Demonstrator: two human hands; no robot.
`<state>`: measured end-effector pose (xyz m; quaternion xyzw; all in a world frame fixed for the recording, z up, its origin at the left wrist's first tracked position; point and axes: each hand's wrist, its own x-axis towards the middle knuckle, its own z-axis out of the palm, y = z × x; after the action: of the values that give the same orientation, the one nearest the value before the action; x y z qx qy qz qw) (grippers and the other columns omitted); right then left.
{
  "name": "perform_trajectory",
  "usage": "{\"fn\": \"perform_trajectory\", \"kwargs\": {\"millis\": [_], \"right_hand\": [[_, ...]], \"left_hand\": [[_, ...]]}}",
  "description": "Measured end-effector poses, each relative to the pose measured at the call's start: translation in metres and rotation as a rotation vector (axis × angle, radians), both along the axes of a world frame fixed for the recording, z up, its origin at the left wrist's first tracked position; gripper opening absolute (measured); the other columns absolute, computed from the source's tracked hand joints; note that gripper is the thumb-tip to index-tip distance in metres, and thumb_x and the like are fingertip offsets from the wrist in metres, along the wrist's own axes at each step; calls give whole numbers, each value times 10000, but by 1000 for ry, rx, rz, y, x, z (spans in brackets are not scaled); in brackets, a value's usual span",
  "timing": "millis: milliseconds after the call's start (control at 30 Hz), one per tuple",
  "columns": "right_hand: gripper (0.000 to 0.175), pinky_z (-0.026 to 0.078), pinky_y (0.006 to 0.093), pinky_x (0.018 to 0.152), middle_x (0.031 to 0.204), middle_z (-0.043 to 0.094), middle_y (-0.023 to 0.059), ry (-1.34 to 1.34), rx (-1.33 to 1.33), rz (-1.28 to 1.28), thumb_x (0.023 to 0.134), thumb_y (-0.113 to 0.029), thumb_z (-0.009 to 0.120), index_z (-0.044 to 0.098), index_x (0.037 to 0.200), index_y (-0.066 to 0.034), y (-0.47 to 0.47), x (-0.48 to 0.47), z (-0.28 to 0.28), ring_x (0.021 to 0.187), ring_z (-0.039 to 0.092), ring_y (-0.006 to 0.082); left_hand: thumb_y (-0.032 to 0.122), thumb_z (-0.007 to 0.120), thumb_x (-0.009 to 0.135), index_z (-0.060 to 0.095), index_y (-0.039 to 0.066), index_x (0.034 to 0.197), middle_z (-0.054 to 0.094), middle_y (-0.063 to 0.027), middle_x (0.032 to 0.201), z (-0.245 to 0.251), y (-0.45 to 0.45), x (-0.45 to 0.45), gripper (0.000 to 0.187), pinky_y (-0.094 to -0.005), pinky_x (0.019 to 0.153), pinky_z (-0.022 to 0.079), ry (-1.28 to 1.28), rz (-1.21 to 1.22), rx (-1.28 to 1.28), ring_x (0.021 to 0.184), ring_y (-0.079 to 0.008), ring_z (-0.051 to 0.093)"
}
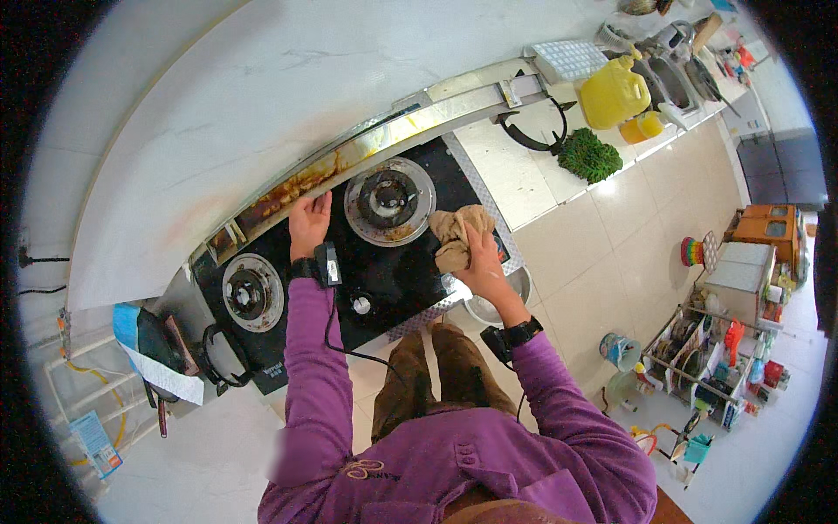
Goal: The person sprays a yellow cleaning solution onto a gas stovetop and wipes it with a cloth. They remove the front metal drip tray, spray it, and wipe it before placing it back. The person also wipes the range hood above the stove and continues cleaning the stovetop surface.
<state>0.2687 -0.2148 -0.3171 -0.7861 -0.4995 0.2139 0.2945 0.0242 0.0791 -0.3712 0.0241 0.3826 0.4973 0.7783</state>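
A black glass gas cooktop (386, 288) with two burners lies before me. My right hand (483, 265) holds a crumpled brown cloth (456, 232) on the glass, beside the right burner (390, 202). Along the back of the cooktop runs a long metal strip (340, 157), streaked with brown and yellow grease. The fingertips of my left hand (309, 224) meet its front edge; whether they grip it is hidden. The left burner (253, 293) sits below and left of that hand. Neither burner has its pan support on. A silver knob (361, 305) is near the front edge.
A black pan support (533, 134), a green leafy bunch (590, 156) and a yellow jug (614, 95) stand on the right counter. Another pan support (224, 357) leans at the left. A pale basin (488, 309) is below the cooktop's front edge. Cables hang from both wrists.
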Motion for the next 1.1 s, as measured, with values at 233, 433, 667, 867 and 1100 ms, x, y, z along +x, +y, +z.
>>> {"fn": "perform_trajectory", "kwargs": {"millis": [233, 433, 667, 867, 1100], "right_hand": [[972, 371, 490, 1006, 1314, 357, 292, 91, -68, 85, 618, -115, 769, 281, 1458, -94, -8, 5, 2, 1210, 378, 487], [908, 383, 489, 989, 1237, 427, 292, -11, 27, 123, 663, -141, 769, 308, 1442, -72, -1, 4, -5, 1169, 419, 483], [936, 397, 471, 979, 1262, 403, 283, 115, -61, 157, 628, -40, 776, 304, 1436, -52, -1, 11, 2, 1121, 440, 460], [925, 442, 446, 953, 1324, 358, 255, 270, -153, 183, 668, -89, 796, 297, 1447, -87, 1, 18, 15, 1163, 454, 414], [608, 493, 415, 905, 1384, 356, 215, 249, -119, 167, 790, -147, 750, 475, 1325, -55, -5, 53, 29, 1249, 439, 340]], "left_hand": [[-49, 516, 860, 520, -95, 1062, 580, -177, 1075, -2, 7, -1, 208, -388, 977, 488, -62, 17, -46, 1062, -293, 551], [162, 696, 856, 627, -25, 828, 676, -71, 782, 5, -4, -4, 202, -287, 675, 502, 1254, -417, 968, 696, -162, 631], [128, 757, 780, 560, -9, 714, 575, -100, 608, -1, -6, 3, 249, -328, 550, 464, 1495, -148, 1075, 586, -190, 589], [60, 766, 745, 503, 11, 715, 524, -83, 625, -27, -5, 9, 269, -322, 528, 450, 1025, 27, 951, 575, -182, 544], [31, 519, 863, 435, 36, 889, 464, -85, 957, -43, -6, -6, 89, -400, 920, 468, 875, -281, 772, 935, -233, 527]]}}
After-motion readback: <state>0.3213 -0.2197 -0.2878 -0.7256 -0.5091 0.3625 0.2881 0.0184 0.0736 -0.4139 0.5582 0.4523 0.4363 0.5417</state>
